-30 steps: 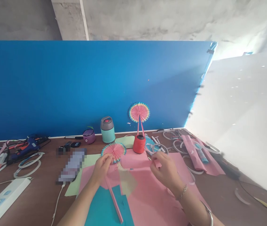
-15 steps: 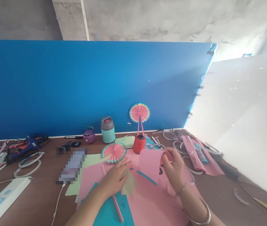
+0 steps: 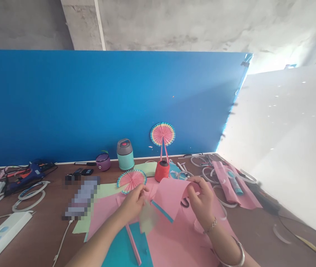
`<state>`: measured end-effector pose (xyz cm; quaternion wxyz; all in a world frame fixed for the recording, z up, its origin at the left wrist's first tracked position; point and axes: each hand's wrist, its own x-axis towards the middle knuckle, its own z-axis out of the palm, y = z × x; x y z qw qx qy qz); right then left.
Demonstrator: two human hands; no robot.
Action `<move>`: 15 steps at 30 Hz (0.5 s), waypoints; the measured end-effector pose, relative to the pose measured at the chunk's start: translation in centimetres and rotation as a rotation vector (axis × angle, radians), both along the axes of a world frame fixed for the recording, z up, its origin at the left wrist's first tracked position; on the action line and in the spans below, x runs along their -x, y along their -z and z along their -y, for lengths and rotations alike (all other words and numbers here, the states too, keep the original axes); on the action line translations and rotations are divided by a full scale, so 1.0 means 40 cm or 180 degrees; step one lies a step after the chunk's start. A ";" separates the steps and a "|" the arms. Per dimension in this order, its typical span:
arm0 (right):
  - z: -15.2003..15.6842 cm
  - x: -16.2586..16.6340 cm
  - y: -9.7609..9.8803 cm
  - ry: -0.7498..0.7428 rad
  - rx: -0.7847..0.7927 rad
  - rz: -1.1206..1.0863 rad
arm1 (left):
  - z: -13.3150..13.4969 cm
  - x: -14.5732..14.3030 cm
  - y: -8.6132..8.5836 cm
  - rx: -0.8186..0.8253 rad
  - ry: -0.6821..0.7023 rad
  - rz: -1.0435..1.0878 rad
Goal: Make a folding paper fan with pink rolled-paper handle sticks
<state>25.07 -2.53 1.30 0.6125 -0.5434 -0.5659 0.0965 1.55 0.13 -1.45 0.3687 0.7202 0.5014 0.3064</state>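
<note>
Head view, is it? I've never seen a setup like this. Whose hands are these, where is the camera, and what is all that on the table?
There is no machine here: a person works with bare hands, and one camera worn on the head looks forward and down, so both arms enter from the bottom edge. The right hand pinches the raised, curled edge of a pink sheet. The left hand is at the sheet's other edge, by a blurred pale scrap; whether it grips anything I cannot tell. On the brown table lie teal paper, a folded paper fan, white rings and a glue gun. A second fan stands in a red spool before the blue board, near a teal flask.
</note>
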 end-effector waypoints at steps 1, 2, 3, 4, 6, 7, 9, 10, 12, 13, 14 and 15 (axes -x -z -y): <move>0.000 -0.001 -0.001 0.0029 -0.0022 0.0000 | -0.012 -0.003 -0.005 0.0073 -0.0026 0.0190; 0.000 -0.001 -0.001 0.0047 -0.0010 -0.0011 | -0.025 -0.007 -0.011 0.0133 -0.0067 0.0350; 0.000 0.000 -0.001 0.0053 0.0029 -0.0038 | -0.041 -0.013 -0.020 0.0191 -0.0126 0.0476; 0.001 0.001 -0.001 0.0043 0.0089 -0.0084 | -0.060 -0.021 -0.030 0.0211 -0.0206 0.0540; 0.003 0.004 0.001 -0.0051 0.0267 -0.0192 | -0.106 -0.038 -0.055 0.0116 -0.0300 0.0519; 0.003 0.006 0.003 -0.0119 0.0354 -0.0234 | -0.134 -0.045 -0.069 0.0031 -0.0336 0.0492; 0.003 0.008 0.009 -0.0222 0.0439 -0.0248 | -0.193 -0.054 -0.098 -0.0196 -0.0397 0.0390; 0.001 0.008 0.012 -0.0239 0.0432 -0.0208 | -0.223 -0.055 -0.112 -0.0321 -0.0424 0.0306; -0.005 0.006 0.020 -0.0222 0.0324 -0.0048 | -0.277 -0.047 -0.132 -0.0542 -0.0425 0.0042; -0.008 0.005 0.024 -0.0209 0.0251 0.0052 | -0.298 -0.039 -0.138 -0.0632 -0.0440 -0.0138; -0.012 0.004 0.027 -0.0201 0.0173 0.0149 | -0.315 -0.030 -0.142 -0.0712 -0.0436 -0.0325; -0.017 0.003 0.031 -0.0208 0.0094 0.0234 | -0.327 -0.021 -0.145 -0.0793 -0.0437 -0.0503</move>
